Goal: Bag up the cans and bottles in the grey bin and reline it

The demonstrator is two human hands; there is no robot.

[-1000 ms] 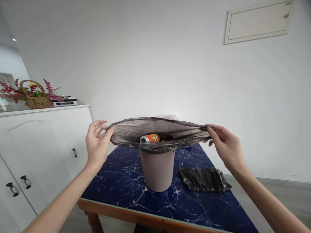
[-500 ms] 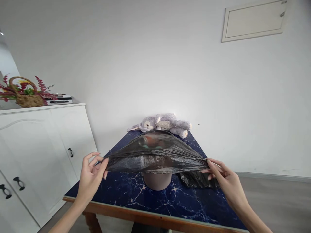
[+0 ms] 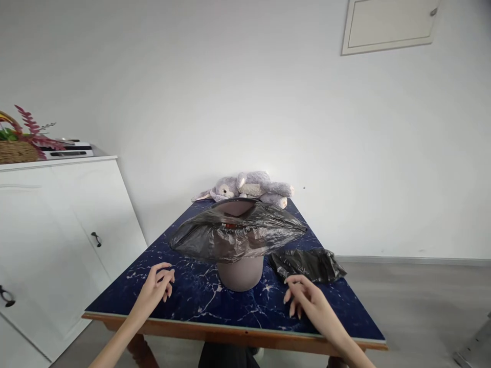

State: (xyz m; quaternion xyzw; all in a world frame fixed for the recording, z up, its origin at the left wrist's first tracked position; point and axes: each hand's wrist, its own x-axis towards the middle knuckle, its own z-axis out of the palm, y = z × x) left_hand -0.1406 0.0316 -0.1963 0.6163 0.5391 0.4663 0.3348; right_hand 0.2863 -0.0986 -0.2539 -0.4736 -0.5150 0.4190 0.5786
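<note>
Black bag (image 3: 241,244) draped over grey bin (image 3: 241,276); orange item (image 3: 230,225) inside.

From where I stood, I could read no text, label, brand, number or sign on anything there.

Bin (image 3: 240,276) grey-mauve — bag (image 3: 238,246) black — tabletop (image 3: 192,306) blue, white-veined

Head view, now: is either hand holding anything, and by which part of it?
Nothing is held. The left hand and right hand are loosely curled and empty; the dark bag over the bin is clear of both.
</note>
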